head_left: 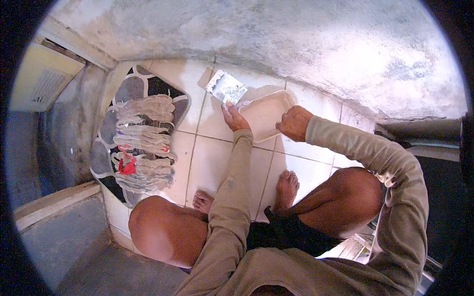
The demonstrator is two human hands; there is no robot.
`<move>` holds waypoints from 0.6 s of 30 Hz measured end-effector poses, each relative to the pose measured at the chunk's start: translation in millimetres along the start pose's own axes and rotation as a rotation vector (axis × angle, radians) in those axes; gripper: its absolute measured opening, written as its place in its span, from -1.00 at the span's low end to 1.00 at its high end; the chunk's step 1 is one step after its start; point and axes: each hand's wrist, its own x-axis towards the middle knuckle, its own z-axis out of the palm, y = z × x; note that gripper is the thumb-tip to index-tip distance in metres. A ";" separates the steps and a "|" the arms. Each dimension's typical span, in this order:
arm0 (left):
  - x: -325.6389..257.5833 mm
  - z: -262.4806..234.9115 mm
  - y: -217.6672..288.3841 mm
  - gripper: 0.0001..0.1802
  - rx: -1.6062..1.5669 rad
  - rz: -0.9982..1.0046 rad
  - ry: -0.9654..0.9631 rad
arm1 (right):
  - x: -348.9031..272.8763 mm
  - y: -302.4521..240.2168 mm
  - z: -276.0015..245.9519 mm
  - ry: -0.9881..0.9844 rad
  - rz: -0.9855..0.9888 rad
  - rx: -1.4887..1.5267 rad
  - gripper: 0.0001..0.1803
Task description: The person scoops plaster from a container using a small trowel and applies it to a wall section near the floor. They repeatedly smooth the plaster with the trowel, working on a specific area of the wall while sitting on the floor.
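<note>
My left hand (235,117) is closed on the lower edge of a silvery, square packet (224,87) with jagged edges, its thumb lying on top. Just right of the packet, a shallow beige tray (264,114) with rounded corners is over the tiles. My right hand (295,123) makes a fist at the tray's right rim. Its curled fingers face the tray, and whatever they may hold is hidden.
A dark mat with grey patches (180,107) lies on the tiled floor (210,163) to the left, bearing several pale, stringy bundles (143,135) with red pieces. A rough plastered wall (306,39) rises beyond. My bare feet and bent knees are close below.
</note>
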 end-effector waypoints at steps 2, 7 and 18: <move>4.6 -11.5 -8.5 -0.49 -0.049 0.019 -0.025 | 2.9 10.2 4.3 0.097 0.087 -0.051 -0.89; 14.8 -11.1 -10.9 -0.53 0.080 0.097 -0.067 | 28.8 39.4 21.2 0.056 0.103 -0.100 -0.82; 1.2 -5.9 13.6 -0.47 0.400 0.043 0.011 | -3.4 14.4 37.9 -0.173 0.087 0.046 -0.79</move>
